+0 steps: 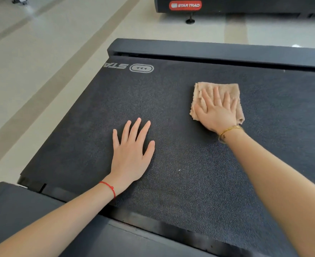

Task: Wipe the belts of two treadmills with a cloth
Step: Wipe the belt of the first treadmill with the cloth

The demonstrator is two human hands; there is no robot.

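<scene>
A dark textured treadmill belt (pixel 180 182) fills most of the view, with a grey logo near its far left corner. A folded beige cloth (pixel 227 89) lies on the belt toward the far right. My right hand (pixel 216 110) presses flat on the cloth with its fingers spread and straight. My left hand (pixel 132 151) rests flat on the bare belt nearer to me, fingers straight and apart, holding nothing. A second treadmill (pixel 245 5) with a red label stands across the floor at the top right.
Dark side rails frame the belt: one at the far edge (pixel 208 51) and one along the near edge (pixel 32 210). Pale tiled floor (pixel 41 62) with tan stripes lies to the left. A black levelling foot (pixel 190 20) supports the second treadmill.
</scene>
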